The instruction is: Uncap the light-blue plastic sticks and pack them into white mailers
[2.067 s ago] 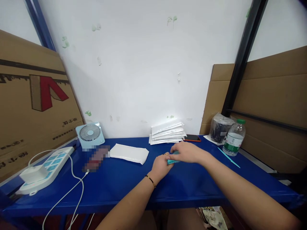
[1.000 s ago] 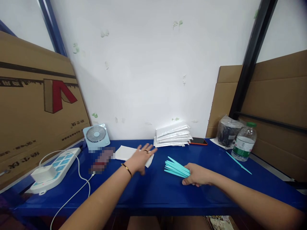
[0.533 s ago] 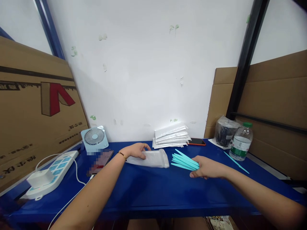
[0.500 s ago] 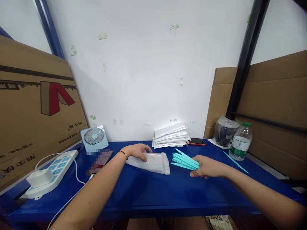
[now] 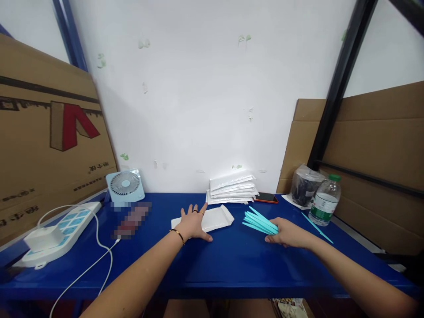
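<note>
My left hand (image 5: 191, 223) is spread over a white padded envelope (image 5: 217, 218) on the blue table, palm down and fingers apart. Part of the envelope is hidden beneath that hand. To the right, my right hand (image 5: 285, 232) grips a bundle of flat turquoise sticks (image 5: 260, 221), their thin ends fanned out toward the envelope. One more turquoise stick (image 5: 317, 227) lies on the table near the bottle. Behind the envelope, a stack of white padded envelopes (image 5: 232, 189) rests against the wall.
A light blue fan (image 5: 126, 184), a blurred phone (image 5: 131, 221) on a white cable and a power strip (image 5: 66, 227) occupy the left. On the right stand a water bottle (image 5: 326, 201) and a plastic-wrapped dark object (image 5: 305, 185). Another phone (image 5: 267, 198) lies beside the stack.
My left hand has gone from bent fingers at the envelope's upper edge to lying spread over it. The envelope sits slightly turned. My right hand still holds the sticks.
</note>
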A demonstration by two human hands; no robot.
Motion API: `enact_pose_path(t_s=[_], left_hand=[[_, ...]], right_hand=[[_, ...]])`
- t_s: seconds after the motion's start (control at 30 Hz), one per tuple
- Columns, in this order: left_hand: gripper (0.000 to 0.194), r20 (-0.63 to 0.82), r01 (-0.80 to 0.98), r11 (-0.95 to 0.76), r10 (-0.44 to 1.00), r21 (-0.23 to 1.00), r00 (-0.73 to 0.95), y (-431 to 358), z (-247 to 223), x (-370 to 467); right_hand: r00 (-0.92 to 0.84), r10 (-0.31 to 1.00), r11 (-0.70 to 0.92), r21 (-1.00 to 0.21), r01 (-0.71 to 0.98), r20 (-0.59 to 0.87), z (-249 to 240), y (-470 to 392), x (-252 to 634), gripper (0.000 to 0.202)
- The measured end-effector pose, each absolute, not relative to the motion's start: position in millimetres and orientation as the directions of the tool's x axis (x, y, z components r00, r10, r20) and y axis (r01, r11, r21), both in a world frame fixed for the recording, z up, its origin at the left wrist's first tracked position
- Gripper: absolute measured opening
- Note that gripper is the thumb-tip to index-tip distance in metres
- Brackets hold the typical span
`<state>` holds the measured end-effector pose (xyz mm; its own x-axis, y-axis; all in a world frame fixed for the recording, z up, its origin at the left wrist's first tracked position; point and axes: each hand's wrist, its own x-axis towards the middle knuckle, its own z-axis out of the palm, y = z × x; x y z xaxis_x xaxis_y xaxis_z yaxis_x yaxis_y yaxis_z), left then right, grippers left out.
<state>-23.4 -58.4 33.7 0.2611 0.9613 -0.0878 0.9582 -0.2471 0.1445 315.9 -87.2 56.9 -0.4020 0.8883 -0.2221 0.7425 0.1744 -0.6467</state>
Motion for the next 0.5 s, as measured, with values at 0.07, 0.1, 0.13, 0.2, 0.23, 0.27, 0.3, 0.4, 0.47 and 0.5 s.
enact_pose_path(t_s=[0.07,0.1,0.13,0.2,0.23,0.27,0.3,0.4,0.47,0.5], left_hand=[[0.121,-0.074,0.958,-0.22,0.969,0.183,0.236,-57,27,-31],[0.115,-0.066,0.954,-0.22,0.969,0.202,0.237,-56,25,-35],[0.108,-0.048,0.949,-0.232,0.968,0.213,0.248,-56,24,-37],[0.091,0.014,0.935,-0.287,0.957,0.209,0.291,-56,23,-39],[0.082,0.054,0.926,-0.317,0.948,0.205,0.312,-57,24,-39],[0.075,0.091,0.917,-0.341,0.94,0.208,0.33,-59,25,-38],[0.069,0.124,0.906,-0.362,0.932,0.221,0.342,-61,26,-37],[0.059,0.2,0.871,-0.392,0.917,0.297,0.344,-69,30,-35],[0.055,0.241,0.845,-0.404,0.911,0.351,0.336,-73,31,-35],[0.054,0.262,0.834,-0.409,0.908,0.372,0.328,-74,31,-35]], right_hand=[[-0.388,0.9,0.201,-0.6,0.774,-0.199,58,-81,311,0.028],[-0.381,0.908,0.223,-0.57,0.791,-0.173,60,-78,308,0.027],[-0.379,0.915,0.252,-0.537,0.805,-0.14,61,-76,304,0.027],[-0.394,0.917,0.324,-0.471,0.821,-0.057,64,-70,295,0.025],[-0.403,0.915,0.357,-0.435,0.827,-0.016,64,-68,291,0.024],[-0.409,0.913,0.382,-0.394,0.836,0.018,64,-65,287,0.023],[-0.41,0.911,0.399,-0.348,0.848,0.046,64,-63,284,0.022],[-0.408,0.908,0.419,-0.191,0.888,0.095,61,-60,275,0.017],[-0.396,0.913,0.404,-0.087,0.911,0.099,62,-61,271,0.015],[-0.386,0.917,0.391,-0.034,0.92,0.097,64,-62,269,0.015]])
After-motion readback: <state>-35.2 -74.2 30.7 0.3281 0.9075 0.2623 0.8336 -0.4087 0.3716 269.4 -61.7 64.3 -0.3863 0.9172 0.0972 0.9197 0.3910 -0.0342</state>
